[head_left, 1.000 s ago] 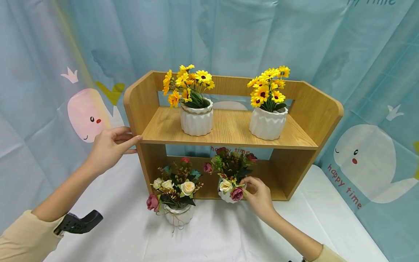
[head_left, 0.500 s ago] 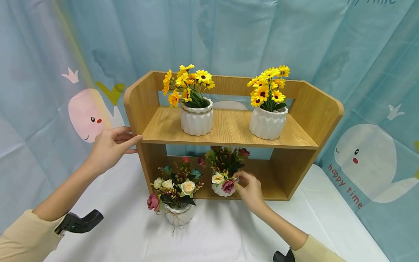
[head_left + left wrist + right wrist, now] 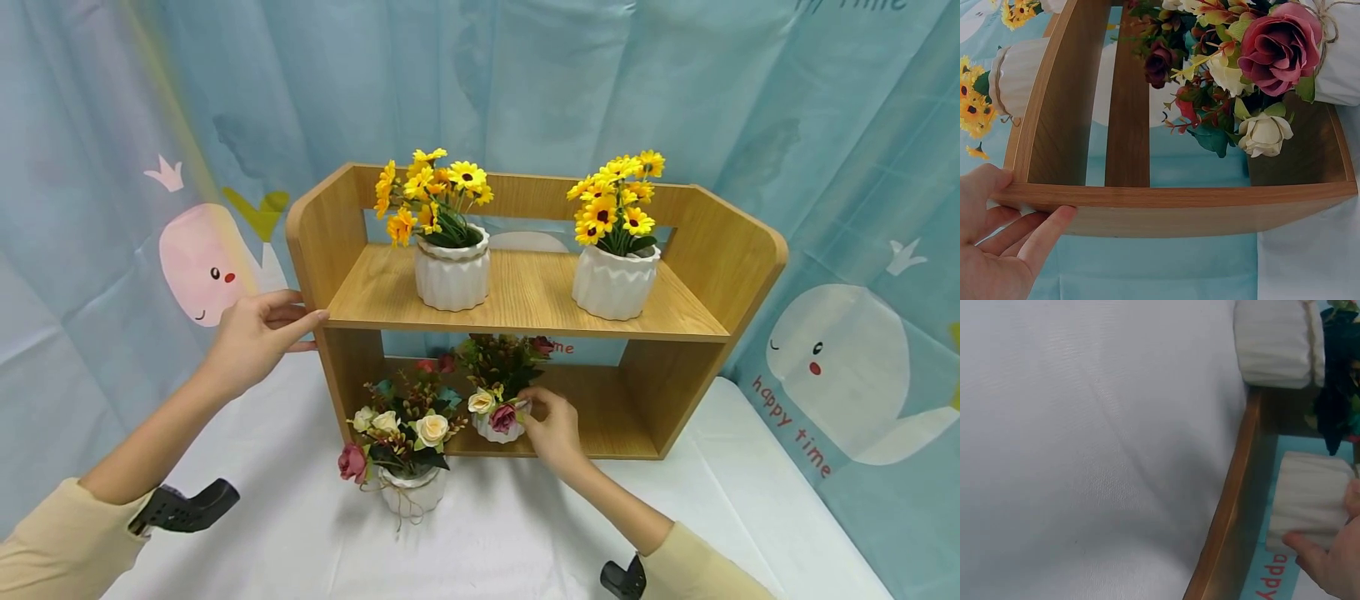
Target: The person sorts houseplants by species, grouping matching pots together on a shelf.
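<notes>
My right hand (image 3: 553,427) holds a white ribbed flower pot (image 3: 1310,497) of artificial roses, thumb and fingers against its sides. This pot hangs within the lower compartment of a wooden shelf (image 3: 517,325); the right wrist view shows a gap under its base. My left hand (image 3: 255,342) grips the shelf's left side panel at the level of the middle board, thumb on the front edge and fingers on the outer face. A second pot of roses (image 3: 411,493), tied with twine, stands on the cloth before the shelf's left half and hides part of the lower compartment.
On the upper board stand two white pots of yellow flowers, one at left (image 3: 452,275) and one at right (image 3: 615,283). A white cloth (image 3: 465,550) covers the table. Behind the shelf hangs a blue curtain (image 3: 555,92) with whale prints.
My right hand has carried its rose pot leftward and back, from the shelf's front edge into the lower compartment. My left hand keeps its hold on the side panel.
</notes>
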Demonstrator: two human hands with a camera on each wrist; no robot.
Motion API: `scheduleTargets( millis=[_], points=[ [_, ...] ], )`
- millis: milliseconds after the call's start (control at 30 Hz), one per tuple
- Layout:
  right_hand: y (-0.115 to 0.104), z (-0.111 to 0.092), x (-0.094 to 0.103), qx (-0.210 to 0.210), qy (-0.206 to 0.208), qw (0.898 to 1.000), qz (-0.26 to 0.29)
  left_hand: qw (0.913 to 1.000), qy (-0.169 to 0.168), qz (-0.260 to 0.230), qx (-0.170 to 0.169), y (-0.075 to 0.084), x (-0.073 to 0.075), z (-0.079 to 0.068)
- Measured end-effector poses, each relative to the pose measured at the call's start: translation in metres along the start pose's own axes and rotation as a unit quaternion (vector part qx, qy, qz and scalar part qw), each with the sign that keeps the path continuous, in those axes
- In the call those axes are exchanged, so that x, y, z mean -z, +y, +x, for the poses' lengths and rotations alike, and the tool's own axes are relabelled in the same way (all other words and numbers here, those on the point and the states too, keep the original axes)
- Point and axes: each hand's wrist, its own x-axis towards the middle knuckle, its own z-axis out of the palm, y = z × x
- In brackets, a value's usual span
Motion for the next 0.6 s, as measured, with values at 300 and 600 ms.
scheduleTargets(
  millis=[300,600],
  points=[
    [0.000,0.005,-0.016,0.007,0.006,1.000,0.002,1.0000,0.000,0.002,0.000,-0.001,0.000,0.000],
    [0.001,0.008,-0.029,0.005,0.012,1.000,0.023,1.0000,-0.002,0.007,0.006,0.000,0.000,0.000]
  ],
)
